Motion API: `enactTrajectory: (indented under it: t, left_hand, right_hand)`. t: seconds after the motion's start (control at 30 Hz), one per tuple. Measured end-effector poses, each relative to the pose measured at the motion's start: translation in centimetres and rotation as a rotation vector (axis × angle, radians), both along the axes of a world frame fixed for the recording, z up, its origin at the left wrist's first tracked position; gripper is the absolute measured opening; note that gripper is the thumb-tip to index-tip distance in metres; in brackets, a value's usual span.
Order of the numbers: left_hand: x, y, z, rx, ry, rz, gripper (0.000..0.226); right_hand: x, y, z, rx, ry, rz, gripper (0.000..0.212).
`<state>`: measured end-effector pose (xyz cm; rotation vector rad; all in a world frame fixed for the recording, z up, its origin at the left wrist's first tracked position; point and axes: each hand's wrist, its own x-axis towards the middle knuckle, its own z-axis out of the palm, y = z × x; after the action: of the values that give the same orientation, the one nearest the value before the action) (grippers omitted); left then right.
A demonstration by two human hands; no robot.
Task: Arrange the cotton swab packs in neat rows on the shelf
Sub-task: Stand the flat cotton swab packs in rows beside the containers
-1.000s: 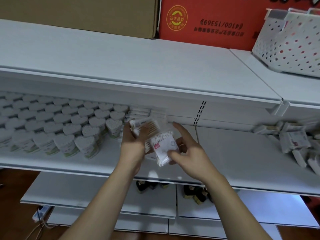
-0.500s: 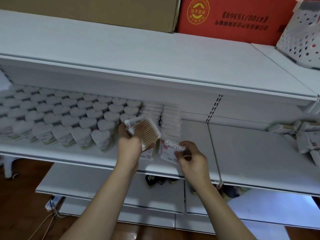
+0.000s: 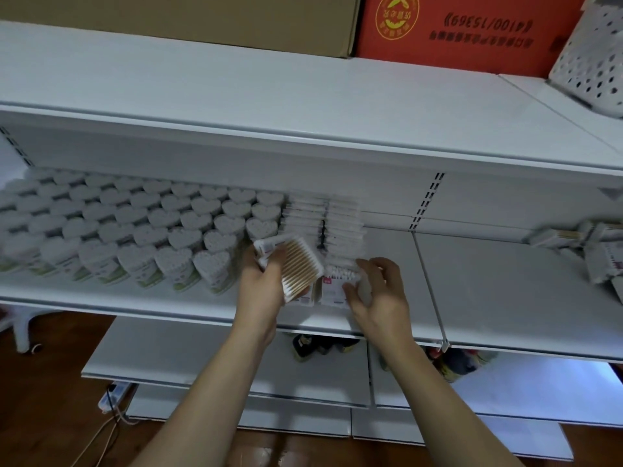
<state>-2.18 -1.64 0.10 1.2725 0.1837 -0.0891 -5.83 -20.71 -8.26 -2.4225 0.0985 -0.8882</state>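
My left hand [image 3: 261, 288] grips a flat clear pack of wooden-stick cotton swabs [image 3: 300, 264], tilted, just above the middle shelf [image 3: 488, 291]. Behind it two rows of the same packs [image 3: 323, 220] stand on edge, running back to the shelf's rear wall. At the front of the right row stands a pack with a red-and-white label [image 3: 332, 291]. My right hand [image 3: 381, 298] curls round its right end, thumb low and fingers above it. A loose heap of more packs [image 3: 600, 257] lies at the far right of the shelf.
Heart-shaped swab tubs [image 3: 151, 227] fill the shelf's left half in tight rows. The top shelf carries a brown carton [image 3: 202, 18], a red box [image 3: 465, 28] and a white perforated basket [image 3: 593, 59]. Lower shelves and a wooden floor with a power strip [image 3: 113, 396] lie below.
My right hand brought its pack down from mid-air and stood it at the front of the right row. The left hand kept its pack and stayed beside the rows. The view shifted left.
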Motion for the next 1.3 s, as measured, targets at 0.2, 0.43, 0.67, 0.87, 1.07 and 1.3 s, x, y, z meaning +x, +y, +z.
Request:
enactTrajectory:
  t: [0.2, 0.43, 0.67, 0.87, 1.07, 1.3]
  left_hand:
    - [0.0, -1.4, -0.7, -0.064, 0.031, -0.071, 0.021]
    - [-1.1, -5.3, -0.6, -0.152, 0.025, -0.265, 0.024]
    - [-1.2, -8.6, 0.4, -0.15, 0.148, -0.302, 0.018]
    - [-1.4, -12.7, 1.1, -0.104, 0.189, -0.432, 0.028]
    - [-0.6, -16.1, 1.1, -0.052, 0.004, -0.281, 0.04]
    - [-1.3, -18.0, 0.4, 0.198, -0.163, -0.168, 0.036]
  right_hand:
    - [-2.3, 1.5, 3.8, 0.259, 0.079, -0.067, 0.035]
    - [-2.7, 1.2, 7.2, 0.779, 0.3, 0.034, 0.017]
    - [-3.4, -4.7, 7.5, 1.157, 0.092, -0.037, 0.016]
    - [-2.8, -7.1, 7.8, 1.016, 0.02, 0.11, 0.021]
    - [-2.1, -10.3, 8.3, 0.886, 0.012, 0.062, 0.024]
    - [-2.1, -11.4, 8.7, 0.95, 0.108, 0.126, 0.023]
